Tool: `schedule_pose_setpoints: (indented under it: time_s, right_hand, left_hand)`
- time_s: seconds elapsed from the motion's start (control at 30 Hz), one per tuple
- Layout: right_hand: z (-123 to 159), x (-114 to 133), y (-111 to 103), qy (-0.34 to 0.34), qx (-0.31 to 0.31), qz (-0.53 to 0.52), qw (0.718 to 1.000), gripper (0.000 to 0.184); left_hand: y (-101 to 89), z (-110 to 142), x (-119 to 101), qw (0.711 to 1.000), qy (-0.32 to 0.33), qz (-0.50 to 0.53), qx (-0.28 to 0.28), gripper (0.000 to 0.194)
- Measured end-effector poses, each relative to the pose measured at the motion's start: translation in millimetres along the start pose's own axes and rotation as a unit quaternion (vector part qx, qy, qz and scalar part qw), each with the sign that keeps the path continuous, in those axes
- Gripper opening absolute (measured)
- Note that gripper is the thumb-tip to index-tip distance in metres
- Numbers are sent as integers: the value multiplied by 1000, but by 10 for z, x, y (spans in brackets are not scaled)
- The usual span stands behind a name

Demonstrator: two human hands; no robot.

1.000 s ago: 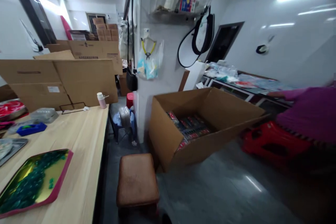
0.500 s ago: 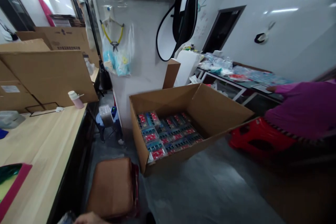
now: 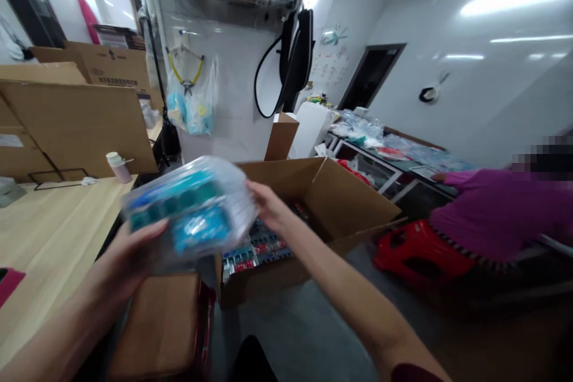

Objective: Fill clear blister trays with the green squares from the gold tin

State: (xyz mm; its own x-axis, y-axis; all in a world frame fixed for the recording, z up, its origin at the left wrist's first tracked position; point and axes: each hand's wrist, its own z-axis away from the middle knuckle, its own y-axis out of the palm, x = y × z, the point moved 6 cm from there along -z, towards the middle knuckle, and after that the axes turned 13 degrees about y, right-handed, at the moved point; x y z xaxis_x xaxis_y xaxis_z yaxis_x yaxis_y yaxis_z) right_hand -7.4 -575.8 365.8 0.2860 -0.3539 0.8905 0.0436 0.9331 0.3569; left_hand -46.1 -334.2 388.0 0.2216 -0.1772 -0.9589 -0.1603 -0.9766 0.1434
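I hold a clear plastic pack (image 3: 190, 212) with blue and teal contents in front of me with both hands. My left hand (image 3: 129, 253) grips its lower left edge, thumb on top. My right hand (image 3: 268, 206) clasps its right edge. The pack is blurred by motion. It hangs above the near left corner of an open cardboard box (image 3: 353, 203) on the floor, whose bottom is lined with several similar red and blue packs (image 3: 255, 248).
A wooden table (image 3: 49, 233) runs along the left with a pink bottle (image 3: 119, 167) and flat cartons behind. A brown stool (image 3: 161, 322) stands below my hands. A person in a purple top (image 3: 496, 215) sits by a red stool (image 3: 418, 250) at the right.
Both my hands have come up into view holding the plastic pack, which was not visible before. My view has shifted right and closer to the box.
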Motion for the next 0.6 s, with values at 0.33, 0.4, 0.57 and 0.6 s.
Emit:
schedule_pose_setpoints:
  time_s: [0.33,0.4,0.57,0.6]
  right_hand:
    - [-972,435,-2653,132,-26,99,986,26]
    - [-1228,248,-3226,179,-17,161,970,29]
    - [-1807,-491,-4430,296,16,233,926,38]
    - [-1913,-634,-4595,298,20,249,921,41]
  left_hand:
    - [2388,-936,1511,937,-171,304,-30,48]
    - [2799,-962,2014,922,-204,320,-80,52]
    - [3582,-856,3195,884,-286,306,-209,70]
    - [3674,-809,3407,881,-299,288,-225,72]
